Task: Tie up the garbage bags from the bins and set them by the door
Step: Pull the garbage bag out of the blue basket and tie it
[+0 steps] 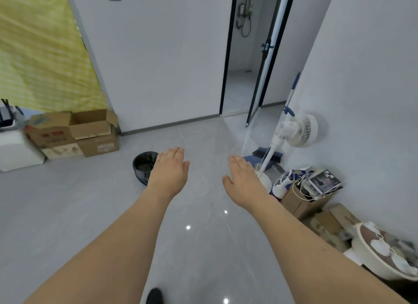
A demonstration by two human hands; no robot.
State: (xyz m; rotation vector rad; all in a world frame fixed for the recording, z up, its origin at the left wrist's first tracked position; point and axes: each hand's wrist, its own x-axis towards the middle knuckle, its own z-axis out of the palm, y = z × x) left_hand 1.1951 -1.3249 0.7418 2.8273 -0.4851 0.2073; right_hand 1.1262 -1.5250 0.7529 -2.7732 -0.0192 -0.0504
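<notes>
Both arms stretched forward over the grey tiled floor (pixel 203 247), palms down. Left hand (pixel 168 171) flat, fingers straight and close together, holding nothing. Right hand (pixel 243 181) likewise flat, thumb slightly splayed, holding nothing. The hands are apart from each other, neither touching anything.

Small black bin (pixel 143 166) stands on the floor just beyond the left hand, partly hidden by that hand's fingers. It is lined with a dark garbage bag (pixel 144 160) folded over the rim; some contents show inside, too dim to identify.

Far left: a stack of open cardboard boxes (pixel 77 134) against the wall, beside a white unit (pixel 15 152). Yellow-green curtain (pixel 40 50) hangs above them, blurred.

Straight ahead: white wall, then a dark-framed doorway (pixel 244 77) opening into a bathroom with shower fittings (pixel 245 11) on its back wall. The glass door (pixel 269 61) stands ajar.

Right side, along the wall: a white fan (pixel 303 130) on a tilted pole, a blue-handled mop (pixel 291 93) leaning up, a blue dustpan (pixel 267 157) at the base. Nearer: a brown carton (pixel 300 204) with cables and a dark booklet (pixel 324 181) on top, more boxes, and a cream basin (pixel 384 256) holding white rounded items.

Tip of a dark shoe (pixel 155 295) at the bottom edge
</notes>
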